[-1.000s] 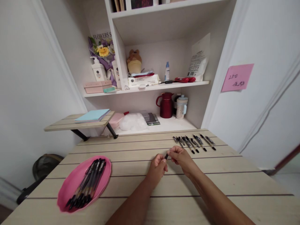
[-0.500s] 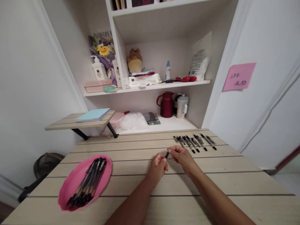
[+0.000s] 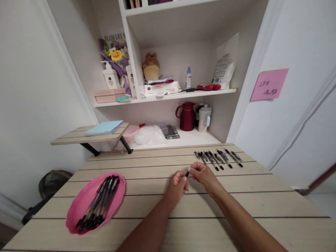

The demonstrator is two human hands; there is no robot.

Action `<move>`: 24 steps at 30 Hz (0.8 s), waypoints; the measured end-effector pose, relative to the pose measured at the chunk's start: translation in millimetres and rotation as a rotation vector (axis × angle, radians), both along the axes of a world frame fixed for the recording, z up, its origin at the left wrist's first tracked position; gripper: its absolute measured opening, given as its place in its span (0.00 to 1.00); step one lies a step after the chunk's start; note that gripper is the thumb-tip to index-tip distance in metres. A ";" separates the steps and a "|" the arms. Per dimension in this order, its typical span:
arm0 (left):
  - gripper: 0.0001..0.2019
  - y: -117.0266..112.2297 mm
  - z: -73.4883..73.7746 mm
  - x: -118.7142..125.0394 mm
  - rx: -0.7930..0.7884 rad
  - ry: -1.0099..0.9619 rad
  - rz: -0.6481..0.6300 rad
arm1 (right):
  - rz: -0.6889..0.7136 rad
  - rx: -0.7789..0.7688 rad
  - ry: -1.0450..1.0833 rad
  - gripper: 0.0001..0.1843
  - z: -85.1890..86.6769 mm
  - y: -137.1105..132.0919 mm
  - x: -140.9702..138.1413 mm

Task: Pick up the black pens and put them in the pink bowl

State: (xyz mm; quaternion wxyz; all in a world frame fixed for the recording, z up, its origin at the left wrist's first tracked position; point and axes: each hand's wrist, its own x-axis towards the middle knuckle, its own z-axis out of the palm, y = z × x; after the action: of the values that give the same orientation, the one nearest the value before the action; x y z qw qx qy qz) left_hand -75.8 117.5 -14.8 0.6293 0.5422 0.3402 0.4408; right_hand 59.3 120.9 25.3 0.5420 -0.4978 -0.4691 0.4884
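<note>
Over the middle of the table my left hand is closed around a short black pen part. From the right, my right hand pinches the upper end of this same piece with thumb and fingertips. Most of the piece is hidden by the fingers, so its full length cannot be seen. Just beyond my right hand lie several black pens and loose pen parts, laid out side by side on the tabletop. At the left, a pink scalloped tray holds a bundle of black pens.
A small raised stand at the back left carries blue paper sheets. Behind the table, the white shelf holds bottles, a plush toy and wipes. A red jug and a cup stand below it.
Both hands keep the same hold on the black pen part and have hardly moved. The camera view has shifted very slightly.
</note>
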 end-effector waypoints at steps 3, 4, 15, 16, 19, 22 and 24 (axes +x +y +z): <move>0.14 -0.3 1.3 -0.1 -0.006 -0.011 0.006 | 0.036 0.016 0.017 0.16 2.8 -2.1 0.6; 0.14 -0.5 1.9 -0.3 -0.012 -0.013 0.006 | 0.066 0.005 0.030 0.17 3.7 -2.8 1.3; 0.14 -1.2 2.4 -0.4 0.005 0.014 -0.006 | 0.019 -0.016 0.038 0.20 -3.7 -0.4 -1.7; 0.14 -1.0 2.6 -0.3 0.007 0.007 -0.008 | 0.050 -0.019 0.043 0.19 -2.6 -0.9 -1.0; 0.14 -0.9 4.2 -0.2 0.011 -0.007 -0.008 | 0.139 -0.039 0.107 0.21 0.3 -2.2 1.5; 0.14 -1.0 4.9 -0.2 0.000 0.001 -0.007 | 0.077 -0.053 0.131 0.20 -0.6 -1.6 1.5; 0.14 -0.9 4.3 -0.2 -0.009 0.002 -0.010 | 0.021 -0.049 0.107 0.18 -1.8 -1.0 0.6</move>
State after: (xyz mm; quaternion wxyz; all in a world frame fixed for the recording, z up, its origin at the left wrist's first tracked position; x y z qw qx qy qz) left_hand -76.0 116.6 -10.5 0.6334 0.5416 0.3402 0.4356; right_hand 59.9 119.9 23.5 0.5486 -0.4792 -0.4326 0.5313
